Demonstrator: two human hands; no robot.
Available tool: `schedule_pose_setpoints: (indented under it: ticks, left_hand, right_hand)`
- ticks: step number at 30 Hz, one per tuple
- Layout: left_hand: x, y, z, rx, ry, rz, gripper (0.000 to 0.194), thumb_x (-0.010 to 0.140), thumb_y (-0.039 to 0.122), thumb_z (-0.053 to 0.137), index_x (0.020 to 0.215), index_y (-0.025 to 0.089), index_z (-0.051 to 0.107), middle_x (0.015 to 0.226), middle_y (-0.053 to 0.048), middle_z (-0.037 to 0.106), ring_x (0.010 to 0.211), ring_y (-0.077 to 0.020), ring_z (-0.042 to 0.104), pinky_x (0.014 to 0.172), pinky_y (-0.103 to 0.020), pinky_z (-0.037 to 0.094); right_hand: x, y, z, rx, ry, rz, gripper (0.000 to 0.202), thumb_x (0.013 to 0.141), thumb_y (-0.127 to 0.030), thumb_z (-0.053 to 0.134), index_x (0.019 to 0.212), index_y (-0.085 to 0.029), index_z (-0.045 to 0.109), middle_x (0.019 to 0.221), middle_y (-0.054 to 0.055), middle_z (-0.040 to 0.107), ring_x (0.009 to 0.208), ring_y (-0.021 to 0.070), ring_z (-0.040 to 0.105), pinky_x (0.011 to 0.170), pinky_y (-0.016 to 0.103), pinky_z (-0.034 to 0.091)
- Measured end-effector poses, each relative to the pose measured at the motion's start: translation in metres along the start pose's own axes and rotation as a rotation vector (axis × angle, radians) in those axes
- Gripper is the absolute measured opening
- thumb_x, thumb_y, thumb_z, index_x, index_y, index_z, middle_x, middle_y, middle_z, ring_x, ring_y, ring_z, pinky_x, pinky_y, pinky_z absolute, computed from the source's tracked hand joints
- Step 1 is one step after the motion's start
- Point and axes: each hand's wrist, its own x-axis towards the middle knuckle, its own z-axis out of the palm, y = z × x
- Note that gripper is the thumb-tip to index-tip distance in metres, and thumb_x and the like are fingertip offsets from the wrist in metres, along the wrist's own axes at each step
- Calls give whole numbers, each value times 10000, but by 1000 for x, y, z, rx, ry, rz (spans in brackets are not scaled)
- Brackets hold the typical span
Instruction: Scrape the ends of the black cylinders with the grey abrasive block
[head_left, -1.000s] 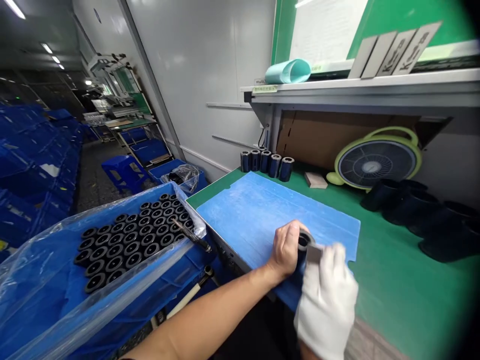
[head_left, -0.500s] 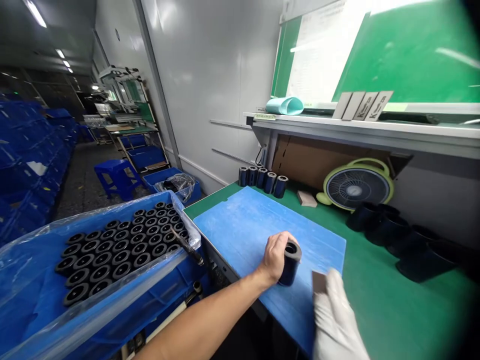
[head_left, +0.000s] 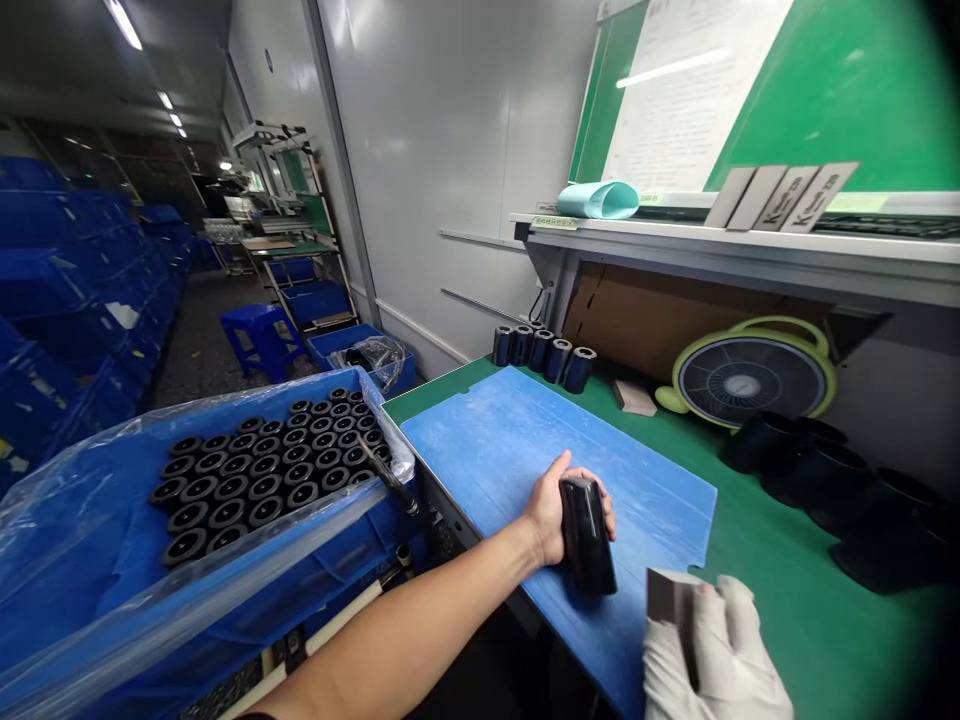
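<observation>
My left hand, bare, is wrapped around a glossy black cylinder above the blue mat. The cylinder is tilted, its long side facing me and its bored end out of sight. In a white glove, my right hand grips a small grey-brown sanding block between thumb and fingers, at the mat's right edge. The block and the cylinder are apart. On my left, many black hollow cylinders stand upright in a plastic-lined blue crate.
Several black cylinders stand at the back of the green table. Near them lie a pale block and a green-rimmed fan. Larger dark cups line the right. A brush-like tool rests on the crate's edge.
The black cylinder has turned in my left hand from upright, bored end showing, to tilted with its side showing. My right hand with the block has shifted slightly right; the view has shifted too.
</observation>
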Motion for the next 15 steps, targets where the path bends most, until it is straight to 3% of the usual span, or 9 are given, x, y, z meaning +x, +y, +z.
schedule_pose_setpoints:
  ticks: [4,8,10,13,15]
  left_hand:
    - [2,-5,1,20,43,45,540,918,670,498,742,168,592,641,-61,629,557,-210,606,624,-344,490]
    - [1,-7,4,46,187,199,411,806,553,712,793,147,651,666,-18,643,657,-173,598,777,-307,477]
    - [1,-8,4,46,186,217,417,780,558,725,794,145,664,664,-14,640,669,-172,587,793,-307,466]
    - [2,-10,3,48,140,157,520,781,661,650,707,147,642,591,-30,604,588,-173,547,714,-326,454]
    - [3,-10,2,31,153,143,496,789,636,648,711,146,645,594,-27,610,587,-170,549,709,-319,454]
  right_hand:
    - [34,-53,9,-174,-80,-249,301,1019,-422,503,1189,-255,688,1301,129,624,979,271,639,623,337,439]
    - [85,-95,18,-280,-151,-252,258,1057,-276,416,1163,-209,642,1324,136,597,1159,288,569,739,356,426]
    - [93,-98,20,-272,-148,-262,235,1054,-266,413,1124,-202,629,1337,141,586,1164,287,556,752,358,421]
    - [86,-89,20,-247,-125,-355,307,1021,-224,369,1198,-198,619,1290,157,590,1109,287,559,726,366,425]
    - [81,-86,20,-273,-123,-343,303,1023,-235,372,1177,-195,630,1224,155,601,1033,280,563,718,377,416]
